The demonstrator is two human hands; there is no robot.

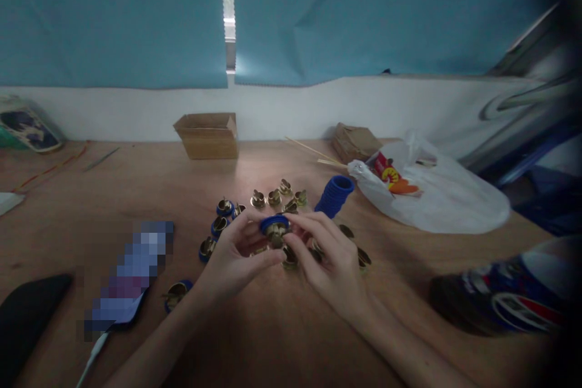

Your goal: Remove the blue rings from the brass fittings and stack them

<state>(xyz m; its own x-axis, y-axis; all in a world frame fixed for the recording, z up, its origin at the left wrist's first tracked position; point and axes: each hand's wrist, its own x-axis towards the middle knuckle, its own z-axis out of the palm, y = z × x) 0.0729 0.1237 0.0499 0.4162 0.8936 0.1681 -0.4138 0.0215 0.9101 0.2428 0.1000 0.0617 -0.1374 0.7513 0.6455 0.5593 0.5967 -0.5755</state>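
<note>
Between both hands, above the table, is a brass-coloured metal fitting with a blue ring [275, 229] around its rim. My left hand [236, 248] grips it from the left, fingers behind and thumb in front. From the other side my right hand [330, 251] pinches it with thumb and fingers. Several bare brass-coloured fittings [258, 198] stand behind my hands, and others lie partly hidden beneath them. To the left are several fittings with blue rings [208, 249], and one more ringed fitting [177, 296] lies by my left forearm. A leaning stack of blue rings [334, 196] stands behind my right hand.
A phone [131, 279] with a white cable [93, 354] and a dark flat object [34, 318] lie left. An open cardboard box [209, 139] and a brown paper packet [355, 142] stand at the back. Right are a white plastic bag [454, 200] and a dark drink bottle [500, 294].
</note>
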